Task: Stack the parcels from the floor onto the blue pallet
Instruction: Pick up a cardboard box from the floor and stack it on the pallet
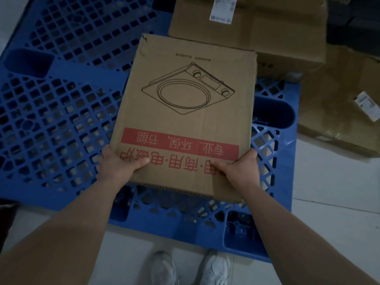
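Parcel (pixel 185 112) in hand right now is a flat brown carton with a cooktop drawing and red lettering on top, held over the right half of the blue pallet (pixel 61 120). Both hands have it by the near short edge. The left hand (pixel 117 167) clamps the near-left corner and the right hand (pixel 240 171) the near-right one, each with its thumb on top and its fingers tucked out of sight underneath.

What matters for the set-down, I think, is that the whole carton sticks out forward from the grip. Its long axis runs straight away from the person, toward the bigger box (pixel 267 33) already sitting at the back right of the pallet. The far edge looks to be right up against that box or just short of it, and I can't tell if it's touching down yet. The near edge looks lifted off the grid.

Neither hand is really nearer, since they're about level. My guess is it goes down far end first, then gets squared up beside the bigger box.

Another taped parcel (pixel 339 112) lies on the floor (pixel 329 192) off to the right, waiting its turn.
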The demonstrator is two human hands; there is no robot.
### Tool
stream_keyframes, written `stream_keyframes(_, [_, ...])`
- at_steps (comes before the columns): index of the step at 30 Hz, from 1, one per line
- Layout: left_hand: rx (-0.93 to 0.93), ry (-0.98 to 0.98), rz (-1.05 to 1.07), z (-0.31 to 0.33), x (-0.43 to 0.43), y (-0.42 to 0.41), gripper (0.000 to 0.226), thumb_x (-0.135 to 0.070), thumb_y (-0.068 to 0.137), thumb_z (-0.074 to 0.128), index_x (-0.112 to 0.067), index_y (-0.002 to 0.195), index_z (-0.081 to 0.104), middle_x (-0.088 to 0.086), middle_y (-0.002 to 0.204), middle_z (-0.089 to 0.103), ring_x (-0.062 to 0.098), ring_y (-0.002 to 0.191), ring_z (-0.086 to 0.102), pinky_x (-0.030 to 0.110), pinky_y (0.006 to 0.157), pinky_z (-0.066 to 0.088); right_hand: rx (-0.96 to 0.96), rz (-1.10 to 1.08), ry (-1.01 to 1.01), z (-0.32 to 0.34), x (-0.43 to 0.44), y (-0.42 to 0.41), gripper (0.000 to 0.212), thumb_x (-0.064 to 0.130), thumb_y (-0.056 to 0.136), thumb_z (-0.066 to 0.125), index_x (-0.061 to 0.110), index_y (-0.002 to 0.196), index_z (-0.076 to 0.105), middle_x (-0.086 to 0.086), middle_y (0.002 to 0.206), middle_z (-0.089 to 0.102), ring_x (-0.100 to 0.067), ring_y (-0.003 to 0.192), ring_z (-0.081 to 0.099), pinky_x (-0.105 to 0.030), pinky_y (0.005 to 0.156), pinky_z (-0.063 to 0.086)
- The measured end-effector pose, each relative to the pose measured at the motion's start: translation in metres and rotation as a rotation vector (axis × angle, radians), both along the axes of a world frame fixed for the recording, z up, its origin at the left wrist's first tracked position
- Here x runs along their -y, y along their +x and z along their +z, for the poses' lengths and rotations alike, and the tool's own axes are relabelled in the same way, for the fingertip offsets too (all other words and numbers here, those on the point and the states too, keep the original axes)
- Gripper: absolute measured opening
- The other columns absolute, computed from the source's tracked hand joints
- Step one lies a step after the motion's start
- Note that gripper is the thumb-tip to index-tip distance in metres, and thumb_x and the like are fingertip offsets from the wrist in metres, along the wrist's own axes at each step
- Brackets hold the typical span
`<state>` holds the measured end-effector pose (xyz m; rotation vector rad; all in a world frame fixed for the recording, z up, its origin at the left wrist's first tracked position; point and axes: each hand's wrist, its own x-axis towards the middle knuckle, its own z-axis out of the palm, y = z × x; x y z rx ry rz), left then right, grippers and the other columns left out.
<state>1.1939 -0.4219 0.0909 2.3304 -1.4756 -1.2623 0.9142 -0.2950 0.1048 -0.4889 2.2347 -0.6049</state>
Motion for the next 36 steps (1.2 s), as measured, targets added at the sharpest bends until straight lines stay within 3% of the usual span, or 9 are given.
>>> stream_keyframes(7, [0.025, -0.017, -0.035, -0.01, 0.008, 0.008, 0.149, -0.084, 0.019, 0.075, -0.024, 0.145, 0.023, 0.006, 0.148, 0.036, 0.028, 0.136, 0.037, 0.053, 0.108, 0.037, -0.003, -0.012, -0.014, -0.005, 0.006, 0.009, 0.093, 0.05, 0.056, 0.089, 0.019, 0.122, 0.031, -0.004, 0.122, 0.051, -0.024, 0.108, 0.056, -0.043, 0.088, 0.053])
stream_keyframes(12, [0.081, -0.008, 0.009, -0.009, 0.007, 0.018, 0.146, -0.085, 0.018, 0.074, -0.03, 0.143, 0.021, 0.007, 0.144, 0.037, 0.031, 0.134, 0.038, 0.054, 0.107, 0.037, 0.016, 0.007, -0.033, -0.005, 0.009, 0.015, 0.094, 0.052, 0.055, 0.088, 0.019, 0.122, 0.032, -0.004, 0.125, 0.048, -0.023, 0.112, 0.054, -0.043, 0.09, 0.052])
stream_keyframes(20, [0.126, 0.006, -0.051, -0.01, 0.006, 0.015, 0.131, -0.077, 0.04, 0.075, -0.034, 0.145, 0.01, 0.008, 0.15, 0.021, 0.034, 0.14, 0.024, 0.055, 0.113, 0.026, 0.078, 0.049, 0.01, -0.002, 0.015, 0.012, 0.093, 0.045, 0.062, 0.087, 0.016, 0.128, 0.028, -0.008, 0.132, 0.041, -0.025, 0.117, 0.05, -0.042, 0.095, 0.048])
stream_keyframes(26, [0.296, -0.065, -0.232, 0.011, 0.0, -0.005, 0.108, -0.062, 0.077, 0.065, -0.022, 0.153, -0.001, 0.011, 0.16, 0.005, 0.032, 0.146, 0.008, 0.05, 0.119, 0.012, 0.13, 0.093, 0.065, 0.004, 0.016, 0.008, 0.096, 0.046, 0.064, 0.086, 0.016, 0.132, 0.024, -0.009, 0.134, 0.04, -0.026, 0.119, 0.049, -0.044, 0.099, 0.047])
stream_keyframes(30, [0.374, -0.066, -0.438, 0.041, -0.006, -0.03, 0.082, -0.061, 0.09, 0.046, -0.021, 0.153, 0.013, 0.012, 0.159, 0.013, 0.034, 0.145, 0.013, 0.051, 0.118, 0.014, 0.103, 0.171, 0.156, 0.023, 0.012, -0.001, 0.098, 0.048, 0.067, 0.083, 0.015, 0.136, 0.022, -0.012, 0.139, 0.033, -0.031, 0.128, 0.04, -0.048, 0.103, 0.043])
stream_keyframes(33, [0.283, -0.101, -0.549, 0.073, -0.012, -0.05, 0.066, -0.056, 0.09, 0.046, -0.023, 0.146, 0.032, 0.008, 0.151, 0.035, 0.031, 0.136, 0.034, 0.051, 0.112, 0.029, 0.02, 0.251, 0.182, 0.052, 0.008, -0.012, 0.095, 0.052, 0.072, 0.078, 0.014, 0.141, 0.024, -0.014, 0.144, 0.03, -0.034, 0.13, 0.04, -0.053, 0.102, 0.043])
stream_keyframes(36, [0.174, -0.116, -0.576, 0.119, -0.015, -0.075, 0.06, -0.051, 0.091, 0.05, -0.022, 0.143, 0.039, 0.006, 0.142, 0.046, 0.027, 0.129, 0.044, 0.048, 0.108, 0.037, -0.101, 0.333, 0.15, 0.097, 0.006, -0.025, 0.09, 0.051, 0.081, 0.07, 0.013, 0.148, 0.023, -0.013, 0.15, 0.029, -0.032, 0.136, 0.034, -0.05, 0.108, 0.038])
